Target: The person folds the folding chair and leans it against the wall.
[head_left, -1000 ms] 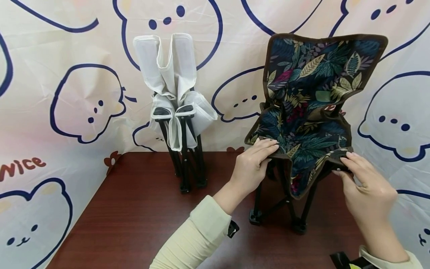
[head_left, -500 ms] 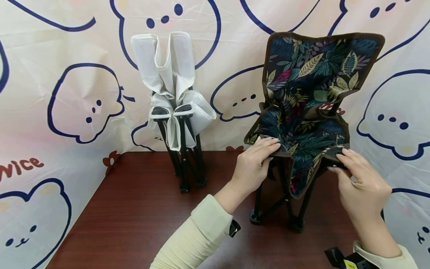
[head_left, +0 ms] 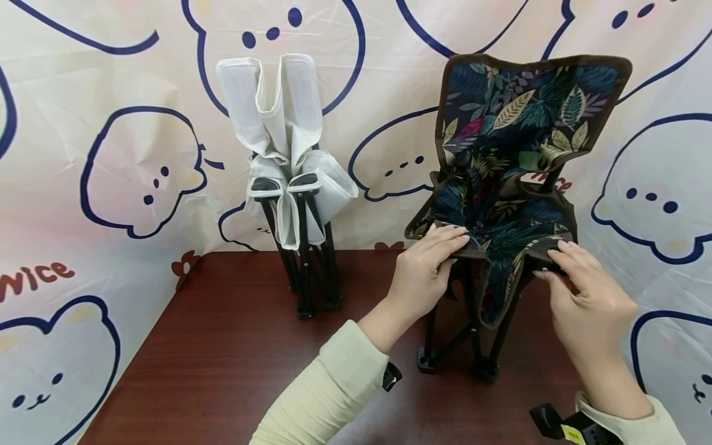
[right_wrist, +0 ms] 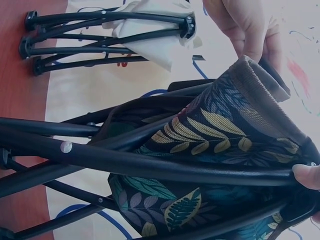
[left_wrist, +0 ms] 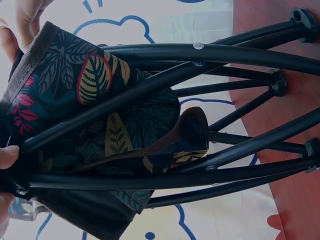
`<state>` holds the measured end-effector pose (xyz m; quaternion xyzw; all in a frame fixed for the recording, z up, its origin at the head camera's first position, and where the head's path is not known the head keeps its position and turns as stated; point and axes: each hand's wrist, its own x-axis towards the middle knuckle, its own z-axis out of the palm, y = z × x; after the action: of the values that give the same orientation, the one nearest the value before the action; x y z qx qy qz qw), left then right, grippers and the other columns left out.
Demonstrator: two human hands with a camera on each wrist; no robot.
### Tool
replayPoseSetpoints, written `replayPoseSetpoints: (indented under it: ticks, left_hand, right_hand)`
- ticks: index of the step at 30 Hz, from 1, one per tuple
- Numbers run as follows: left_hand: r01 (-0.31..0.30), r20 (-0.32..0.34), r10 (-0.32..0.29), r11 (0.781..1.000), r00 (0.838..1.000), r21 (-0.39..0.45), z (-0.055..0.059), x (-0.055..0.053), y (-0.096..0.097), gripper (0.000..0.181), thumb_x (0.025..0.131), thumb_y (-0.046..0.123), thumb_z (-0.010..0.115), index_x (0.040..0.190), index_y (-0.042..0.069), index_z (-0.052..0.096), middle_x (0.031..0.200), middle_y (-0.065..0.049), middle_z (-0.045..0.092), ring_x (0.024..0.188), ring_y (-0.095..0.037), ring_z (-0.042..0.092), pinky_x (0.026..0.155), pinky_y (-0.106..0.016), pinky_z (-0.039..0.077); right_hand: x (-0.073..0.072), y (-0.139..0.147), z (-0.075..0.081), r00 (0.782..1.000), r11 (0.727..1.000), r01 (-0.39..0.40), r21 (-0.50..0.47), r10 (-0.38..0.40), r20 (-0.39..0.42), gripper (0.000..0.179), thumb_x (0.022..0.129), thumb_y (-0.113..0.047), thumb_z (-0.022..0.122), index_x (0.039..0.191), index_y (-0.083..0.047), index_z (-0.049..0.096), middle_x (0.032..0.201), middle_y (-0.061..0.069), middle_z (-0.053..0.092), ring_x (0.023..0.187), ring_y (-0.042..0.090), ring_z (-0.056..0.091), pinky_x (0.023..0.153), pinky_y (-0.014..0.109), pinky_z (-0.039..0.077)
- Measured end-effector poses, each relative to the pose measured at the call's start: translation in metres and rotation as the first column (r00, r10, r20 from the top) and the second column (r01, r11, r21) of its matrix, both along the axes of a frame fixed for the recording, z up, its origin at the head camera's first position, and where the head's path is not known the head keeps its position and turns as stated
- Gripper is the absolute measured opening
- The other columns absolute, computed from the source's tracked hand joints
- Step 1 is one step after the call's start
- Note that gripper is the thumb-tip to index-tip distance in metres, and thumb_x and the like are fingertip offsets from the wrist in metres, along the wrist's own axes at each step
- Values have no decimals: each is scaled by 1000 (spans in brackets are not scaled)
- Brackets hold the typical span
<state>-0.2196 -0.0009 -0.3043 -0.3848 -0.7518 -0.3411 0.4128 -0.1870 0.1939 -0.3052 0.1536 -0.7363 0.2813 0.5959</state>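
A small folding chair [head_left: 514, 238] with dark leaf-print fabric, brown edging and black legs stands on the table, partly unfolded. Its seat sags into a fold between the front corners. My left hand [head_left: 419, 275] grips the left front corner, fingers over the top and thumb below. The right front corner is held the same way by my right hand [head_left: 592, 312]. Both wrist views look along the crossed legs under the seat; in the left one, a thumb tip [left_wrist: 9, 156] presses at the corner joint. In the right wrist view, the left hand [right_wrist: 247, 25] appears beyond the fabric.
A white folding chair [head_left: 278, 123], folded upright, stands on the red-brown table [head_left: 222, 358] to the left. Behind both chairs hangs a backdrop cloth [head_left: 156, 173] with cartoon bears. Black wrist straps [head_left: 581, 426] sit by the cuffs.
My right hand has moved left with the right front corner, and my left hand slightly right. The front corners are closer together, and the seat and backrest are narrower. The white chair stays put.
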Motion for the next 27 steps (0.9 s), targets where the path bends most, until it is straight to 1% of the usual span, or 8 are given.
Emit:
replayPoseSetpoints:
  ticks: [2,7,16,23,27]
  left_hand:
    - [2,1,-2,1000,1000,-2,1,0,1,31,75,-10,58,104,1,62,110,-9,58,109,-16,47,96,-23,26]
    - [7,15,-7,1000,1000,3,1,0,1,31,75,-10,57,103,1,62,110,-8,58,109,-15,48,96,-22,26]
    - [19,10,-19,1000,1000,15,4,1,2,30,75,-10,57,103,1,63,109,-8,58,108,-15,48,96,-23,26]
    - [11,3,-11,1000,1000,16,5,2,4,29,76,-8,57,103,2,63,109,-7,59,109,-13,47,97,-23,26]
    - [20,-7,-20,1000,1000,18,5,1,5,28,76,-8,57,102,2,63,109,-7,58,109,-13,47,97,-23,26]
  right_hand:
    - [-1,-1,0,1000,1000,3,-5,-3,-20,19,67,1,69,85,5,68,94,15,63,92,26,58,87,24,39]
    - [0,-5,2,1000,1000,15,1,-15,-13,18,67,1,69,85,5,68,93,14,63,92,26,58,86,21,39]
    - [-1,-11,3,1000,1000,8,1,-8,-28,18,66,1,69,84,4,68,93,14,63,91,26,58,86,22,40]
    - [-2,-16,5,1000,1000,-3,15,3,-28,18,66,2,68,84,4,68,91,14,64,91,26,59,86,23,40]
    - [-1,-18,7,1000,1000,5,27,-5,-18,18,67,3,67,85,4,68,92,14,63,91,27,58,86,23,39]
